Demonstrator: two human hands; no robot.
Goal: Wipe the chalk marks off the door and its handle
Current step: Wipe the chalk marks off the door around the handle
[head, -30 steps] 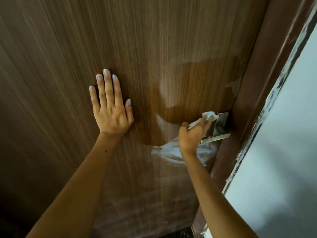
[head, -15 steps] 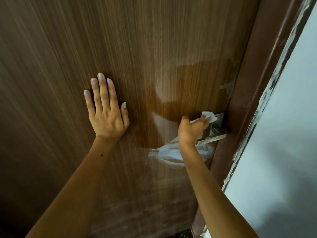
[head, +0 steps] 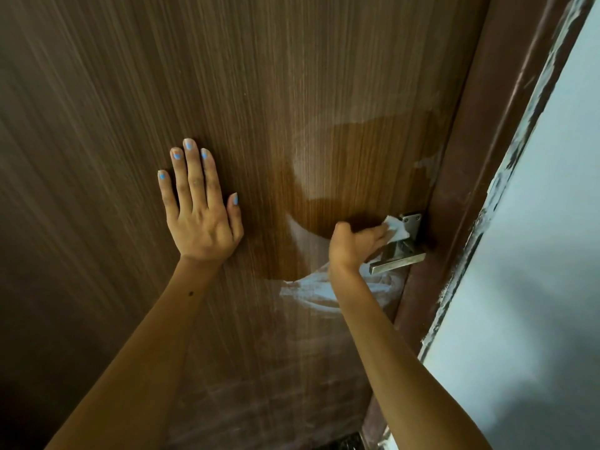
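Observation:
A brown wood-grain door [head: 276, 76] fills the view. My left hand [head: 198, 216] lies flat against it, fingers up and apart. My right hand [head: 352, 246] grips a white wipe [head: 396, 228] and presses it onto the metal handle [head: 401, 263] and its square plate [head: 412, 220] at the door's right edge. A white chalk smear [head: 311, 292] sits just below the handle, partly behind my right wrist. Fainter whitish haze spreads above and left of the handle around a darker wiped patch [head: 341, 203].
A dark brown door frame [head: 470, 157] runs along the right of the door. Beyond it stands a pale blue-grey wall [head: 535, 254] with a chipped paint edge. A bit of dark floor [head: 349, 443] shows at the bottom.
My right hand with the wipe has shifted slightly along the handle plate. The view has drifted a little; my left hand stays flat on the door.

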